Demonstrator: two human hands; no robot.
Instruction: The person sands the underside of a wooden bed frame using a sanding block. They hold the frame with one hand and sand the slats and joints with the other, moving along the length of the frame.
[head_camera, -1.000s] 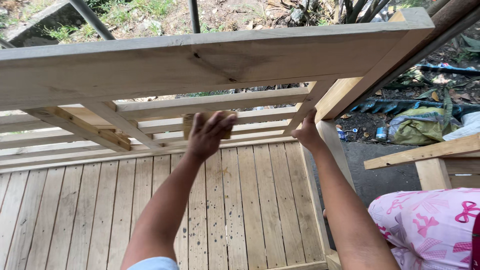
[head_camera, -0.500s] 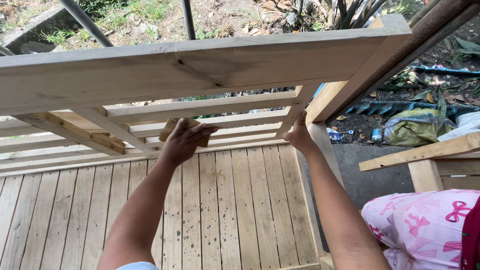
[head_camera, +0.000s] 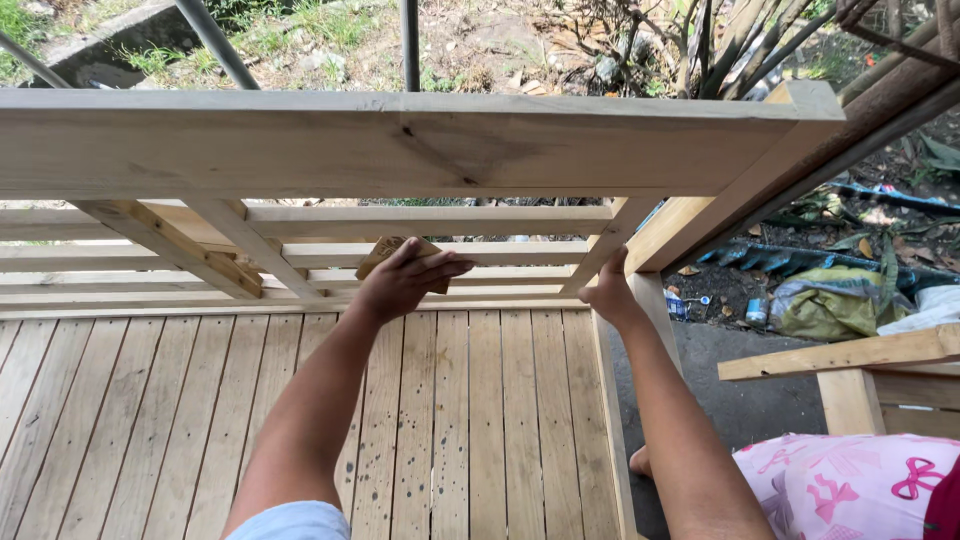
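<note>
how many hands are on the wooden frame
2. The left hand presses a brown sanding pad against a lower rail; the right hand grips the slanted brace by the corner.

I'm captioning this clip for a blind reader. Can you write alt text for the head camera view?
Seen from above, a person's left hand presses a brown piece of sandpaper against a horizontal slat of an unpainted wooden railing, while the right hand grips a slanted brace near the corner post. Below lies a speckled plank deck; beyond is littered ground.
</note>
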